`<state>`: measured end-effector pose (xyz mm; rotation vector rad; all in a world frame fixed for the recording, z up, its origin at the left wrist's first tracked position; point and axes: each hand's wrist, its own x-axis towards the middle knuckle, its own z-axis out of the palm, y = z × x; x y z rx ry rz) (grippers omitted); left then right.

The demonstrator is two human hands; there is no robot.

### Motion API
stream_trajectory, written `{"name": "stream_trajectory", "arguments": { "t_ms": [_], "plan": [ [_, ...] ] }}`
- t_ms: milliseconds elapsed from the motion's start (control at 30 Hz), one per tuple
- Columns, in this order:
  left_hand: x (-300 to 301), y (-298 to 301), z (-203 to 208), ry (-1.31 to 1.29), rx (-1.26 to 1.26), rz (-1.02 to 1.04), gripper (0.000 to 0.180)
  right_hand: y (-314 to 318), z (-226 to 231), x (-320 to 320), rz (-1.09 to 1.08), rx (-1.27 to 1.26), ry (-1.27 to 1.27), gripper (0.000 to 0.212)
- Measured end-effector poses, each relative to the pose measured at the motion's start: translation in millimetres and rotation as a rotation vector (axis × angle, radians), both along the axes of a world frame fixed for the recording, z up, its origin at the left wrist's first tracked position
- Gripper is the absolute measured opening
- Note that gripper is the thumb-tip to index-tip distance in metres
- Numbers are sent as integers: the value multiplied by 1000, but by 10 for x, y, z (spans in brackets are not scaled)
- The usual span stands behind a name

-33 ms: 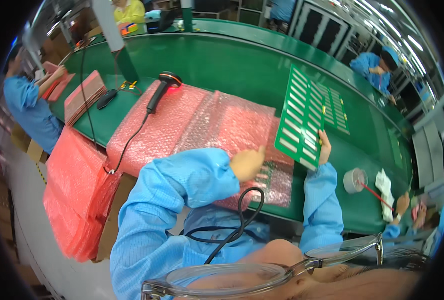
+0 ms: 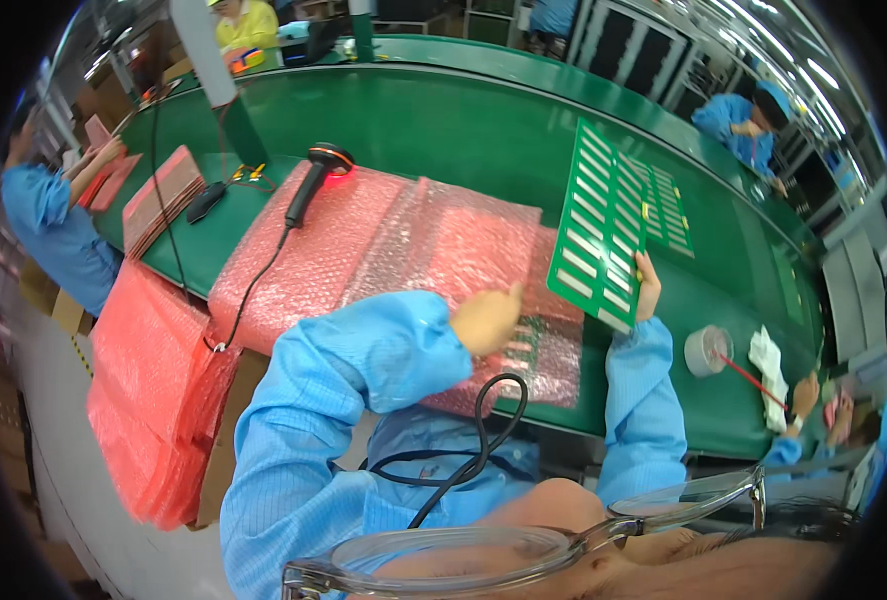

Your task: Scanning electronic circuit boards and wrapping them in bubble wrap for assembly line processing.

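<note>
My right hand (image 2: 648, 287) grips the lower right edge of a green circuit board panel (image 2: 586, 233) covered in rows of pale rectangles. It holds the panel tilted up above the table. Behind it shows another green panel section (image 2: 672, 212); whether it is a separate board I cannot tell. My left hand (image 2: 488, 320) is curled, thumb and finger close together, over pink bubble wrap (image 2: 484, 260); anything inside the fingers is hidden. Just below that hand, part of a board with pale rectangles (image 2: 522, 348) shows on the wrap.
A barcode scanner (image 2: 314, 188) with a dark cable lies on the wrap, near a mouse (image 2: 206, 203). More pink bubble bags (image 2: 154, 400) hang at the left edge. Right of me stand a round clear tub (image 2: 708, 350) and a white cloth (image 2: 768, 375). Co-workers sit around the green table (image 2: 444, 115).
The view has shifted very slightly. Both hands keep nearly the same places, with the panel still in my right hand.
</note>
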<state>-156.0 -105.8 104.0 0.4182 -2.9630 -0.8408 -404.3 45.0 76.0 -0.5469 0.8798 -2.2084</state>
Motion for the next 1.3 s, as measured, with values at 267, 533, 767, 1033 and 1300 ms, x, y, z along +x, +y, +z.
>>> {"name": "stream_trajectory", "arguments": {
  "t_ms": [267,533,767,1033,1300],
  "plan": [
    [128,-589,455,495,92,-4,32,235,41,-97,-59,-133,-3,32],
    [155,-859,272,479,320,190,43,246,-193,-181,-10,-75,11,33],
    [426,-1175,1043,351,329,176,28,171,-75,-55,-49,-39,-13,31],
    [539,-1148,1489,451,505,158,24,167,-107,-82,-64,-5,-47,31],
    [566,-1551,1706,613,979,112,22,166,-129,-84,-79,14,-71,32]
  ]
}}
